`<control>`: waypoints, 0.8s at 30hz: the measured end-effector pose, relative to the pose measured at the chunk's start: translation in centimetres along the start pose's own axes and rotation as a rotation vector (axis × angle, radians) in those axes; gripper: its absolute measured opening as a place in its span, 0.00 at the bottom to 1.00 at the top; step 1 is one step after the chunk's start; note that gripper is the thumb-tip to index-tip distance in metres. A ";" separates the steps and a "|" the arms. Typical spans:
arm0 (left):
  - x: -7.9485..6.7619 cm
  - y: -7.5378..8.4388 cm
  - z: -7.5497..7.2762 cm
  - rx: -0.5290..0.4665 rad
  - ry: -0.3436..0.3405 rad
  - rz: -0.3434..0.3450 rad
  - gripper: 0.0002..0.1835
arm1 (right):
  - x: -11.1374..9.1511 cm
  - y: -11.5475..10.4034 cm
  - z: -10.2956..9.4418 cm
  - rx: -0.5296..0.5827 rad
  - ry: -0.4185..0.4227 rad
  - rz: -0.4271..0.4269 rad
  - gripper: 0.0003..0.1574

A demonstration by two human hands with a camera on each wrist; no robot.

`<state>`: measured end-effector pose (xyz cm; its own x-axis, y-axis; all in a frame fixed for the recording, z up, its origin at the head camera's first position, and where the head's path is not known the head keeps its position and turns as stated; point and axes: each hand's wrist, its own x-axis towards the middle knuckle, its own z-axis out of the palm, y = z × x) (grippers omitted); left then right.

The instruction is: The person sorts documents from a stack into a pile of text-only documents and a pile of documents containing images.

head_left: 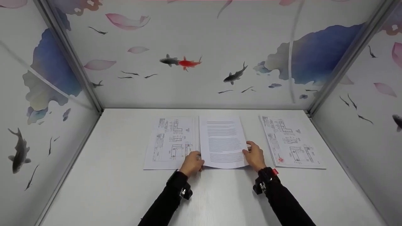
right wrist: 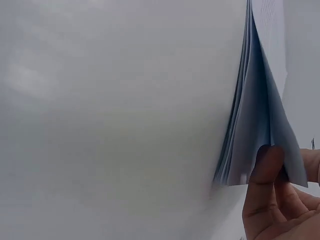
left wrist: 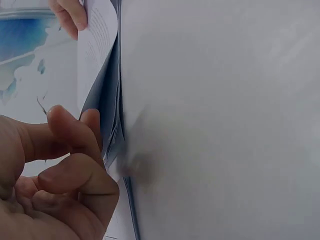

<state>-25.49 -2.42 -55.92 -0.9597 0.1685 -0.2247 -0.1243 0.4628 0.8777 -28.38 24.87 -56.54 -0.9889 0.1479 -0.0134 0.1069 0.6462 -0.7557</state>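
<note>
A printed sheet of text (head_left: 223, 141) lies uppermost on the middle pile, its lower edge bowed up from the papers below. At its lower left corner, my left hand (head_left: 192, 164) pinches the sheet between thumb and curled fingers. My right hand (head_left: 255, 157) grips the right edge near the lower corner. In the right wrist view, the lifted sheet (right wrist: 280, 110) stands apart from several fanned sheets (right wrist: 240, 130), with fingertips under it. The left wrist view shows the same gap beneath the curved page (left wrist: 100, 45); the thumb's contact is partly hidden there.
A stack of technical drawings (head_left: 160, 141) lies left of the text sheet, partly beneath my left hand. Another drawing stack (head_left: 292, 144) with a red stamp is at the right. The white table (head_left: 110, 188) is bounded by patterned panels (head_left: 201, 37) at the back and sides.
</note>
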 end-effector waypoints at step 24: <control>-0.2 -0.3 0.4 0.230 0.061 0.037 0.26 | 0.3 1.1 0.1 -0.176 -0.041 -0.027 0.26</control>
<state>-25.19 -2.23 -56.30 -0.9768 0.1394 -0.1627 -0.0353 0.6443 0.7640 -28.54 25.56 -57.47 -0.9946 0.1005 -0.0241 0.0931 0.7709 -0.6301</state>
